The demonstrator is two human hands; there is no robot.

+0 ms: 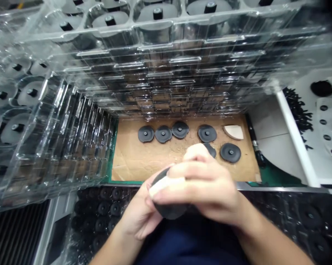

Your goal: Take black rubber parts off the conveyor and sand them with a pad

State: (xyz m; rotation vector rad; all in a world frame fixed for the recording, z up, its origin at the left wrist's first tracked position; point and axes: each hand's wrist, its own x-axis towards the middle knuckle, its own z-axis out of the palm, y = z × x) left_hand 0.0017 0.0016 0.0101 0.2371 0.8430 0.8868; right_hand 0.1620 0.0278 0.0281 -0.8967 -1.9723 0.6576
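Both my hands meet low in the middle of the view, closed around one dark round rubber disc point(168, 210). My right hand point(201, 187) lies on top with its fingers wrapped over the disc and a white pad under the fingertips. Beneath it my left hand point(137, 217) cups the disc from the left. Several more dark discs point(163, 134) lie in a row on the brown cardboard sheet point(127, 154) beyond my hands. A pale wedge-shaped piece point(233, 131) rests at the sheet's far right.
Tall stacks of clear plastic trays point(160, 73) holding dark discs rise behind and to the left point(30, 121). A tray of discs point(105, 209) lies below the cardboard. White surfaces with small black parts point(324, 121) stand at the right.
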